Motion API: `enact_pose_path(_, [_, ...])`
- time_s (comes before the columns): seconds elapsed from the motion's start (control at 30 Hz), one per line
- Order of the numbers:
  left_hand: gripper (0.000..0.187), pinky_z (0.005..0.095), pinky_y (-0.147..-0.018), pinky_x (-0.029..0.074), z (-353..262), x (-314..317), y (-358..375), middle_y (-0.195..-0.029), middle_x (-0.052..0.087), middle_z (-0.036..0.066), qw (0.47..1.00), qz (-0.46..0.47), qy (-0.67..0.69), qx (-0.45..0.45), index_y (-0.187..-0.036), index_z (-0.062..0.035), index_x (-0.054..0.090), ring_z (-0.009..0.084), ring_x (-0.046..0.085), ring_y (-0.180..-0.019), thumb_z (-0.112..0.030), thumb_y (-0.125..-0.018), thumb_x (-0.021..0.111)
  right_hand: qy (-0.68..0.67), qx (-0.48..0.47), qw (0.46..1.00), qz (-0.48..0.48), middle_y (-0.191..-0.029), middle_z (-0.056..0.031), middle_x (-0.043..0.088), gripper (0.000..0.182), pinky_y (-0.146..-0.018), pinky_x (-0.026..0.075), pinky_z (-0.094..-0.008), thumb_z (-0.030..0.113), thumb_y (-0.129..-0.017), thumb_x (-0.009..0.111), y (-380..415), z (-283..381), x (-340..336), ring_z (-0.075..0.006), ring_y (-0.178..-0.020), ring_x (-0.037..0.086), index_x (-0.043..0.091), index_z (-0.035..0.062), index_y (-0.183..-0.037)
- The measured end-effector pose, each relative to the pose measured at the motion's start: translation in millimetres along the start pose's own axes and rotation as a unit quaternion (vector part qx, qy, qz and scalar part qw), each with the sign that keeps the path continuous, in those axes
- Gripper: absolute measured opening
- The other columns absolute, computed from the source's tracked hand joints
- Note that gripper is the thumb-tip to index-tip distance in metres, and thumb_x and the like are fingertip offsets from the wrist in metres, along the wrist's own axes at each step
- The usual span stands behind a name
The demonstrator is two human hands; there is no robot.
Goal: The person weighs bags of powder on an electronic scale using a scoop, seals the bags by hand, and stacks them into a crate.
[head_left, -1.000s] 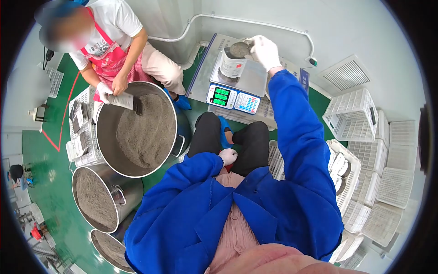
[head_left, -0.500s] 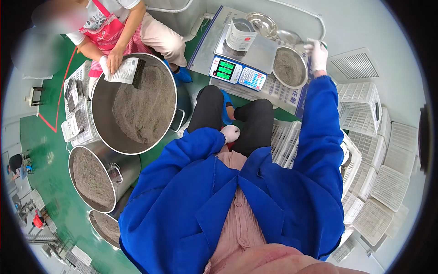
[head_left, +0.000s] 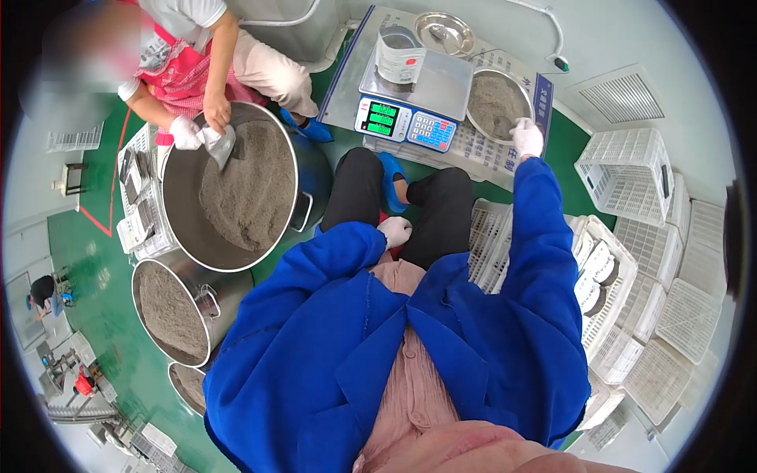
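Observation:
My left hand (head_left: pixel 396 231), in a white glove, rests with curled fingers on my lap beside my dark trouser leg; nothing shows in it. At the near right rim of a metal bowl (head_left: pixel 471 124) is my gloved right hand (head_left: pixel 527 138), its fingers closed. Whatever it grips is hidden; a small greyish shape shows in the powder next to it. Grey-brown powder (head_left: pixel 495 96) fills much of the bowl. To its left stands a digital scale (head_left: pixel 410 122) with lit green displays, bearing an upright white pouch (head_left: pixel 400 59) that is open at the top.
A shallow metal bowl (head_left: pixel 444 33) lies behind the scale. At left, a co-worker's gloved hand (head_left: pixel 186 132) is by a pouch (head_left: pixel 219 146) over a large powder-filled pot (head_left: pixel 296 185). More pots stand below. White crates (head_left: pixel 623 169) and a basket of filled pouches (head_left: pixel 595 272) are at right.
My right hand has come down and nearer, from beyond the bowl's right side to its near rim. A shiny metal piece behind the bowl is gone. The co-worker's pouch has tipped toward the powder.

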State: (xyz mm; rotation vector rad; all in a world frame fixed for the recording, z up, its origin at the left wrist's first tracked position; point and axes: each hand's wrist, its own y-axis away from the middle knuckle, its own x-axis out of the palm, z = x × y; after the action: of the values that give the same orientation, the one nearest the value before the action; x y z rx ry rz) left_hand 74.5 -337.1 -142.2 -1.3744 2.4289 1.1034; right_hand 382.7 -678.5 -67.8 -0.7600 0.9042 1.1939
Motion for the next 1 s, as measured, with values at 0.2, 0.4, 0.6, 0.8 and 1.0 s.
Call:
enact_pose_path(0.2, [0.034,0.047,-0.096,0.053,5.8,6.0,-7.2,-0.107,0.073,0.023,1.0,0.005,-0.008,0.012,-0.109,-0.0043,0.076,0.0393,0.069,-0.104,-0.027,-0.091,0.058,-0.37,0.229,0.9,0.022,-0.092,-0.0171,0.078,0.03,-0.06,0.055,-0.032,0.019,-0.106,0.044,1.7,-27.1,45.4,-0.0208,-0.067,0.071,0.067,0.0009,-0.115])
enact_pose_path(0.4, [0.034,0.0466,-0.095,0.053,8.1,8.4,-8.5,-0.106,0.073,0.024,1.0,0.005,-0.019,0.022,-0.108,-0.0042,0.077,0.0394,0.07,-0.103,-0.027,-0.091,0.057,-0.485,0.345,0.803,-0.027,-0.104,-0.014,0.077,0.034,-0.062,0.052,-0.0315,0.023,-0.104,0.041,9.7,-65.1,14.3,-0.0183,-0.075,0.072,0.068,0.0047,-0.115])
enact_pose_path(0.6, [0.034,0.047,-0.095,0.053,4.7,5.7,-5.7,-0.106,0.073,0.024,0.999,0.014,-0.026,0.034,-0.107,-0.0044,0.077,0.0399,0.069,-0.104,-0.027,-0.091,0.057,-0.59,0.309,0.745,0.025,-0.079,-0.0008,0.064,0.043,-0.059,0.048,-0.0289,0.033,-0.111,0.035,3.4,-49.2,-47.6,-0.0156,-0.064,0.056,0.069,0.0061,-0.112])
enact_pose_path(0.8, [0.034,0.0463,-0.096,0.053,0.3,-1.4,-1.1,-0.108,0.072,0.024,0.999,0.021,-0.026,0.029,-0.109,-0.0038,0.076,0.0396,0.069,-0.106,-0.027,-0.092,0.059,-0.656,0.181,0.724,0.117,-0.077,-0.002,0.062,0.04,-0.069,0.047,-0.0312,0.035,-0.11,0.044,-38.9,51.1,-86.1,-0.0169,-0.071,0.057,0.07,0.006,-0.115])
enact_pose_path(1.0, [0.033,0.048,-0.094,0.053,10.7,3.2,-3.1,-0.105,0.073,0.024,0.998,-0.006,0.0,0.06,-0.105,-0.0038,0.076,0.0406,0.069,-0.104,-0.027,-0.091,0.059,-0.534,0.021,0.832,0.148,-0.081,-0.0043,0.068,0.036,-0.066,0.05,-0.0296,0.033,-0.107,0.049,-42.3,220.0,-100.2,-0.0161,-0.073,0.064,0.07,0.0041,-0.113])
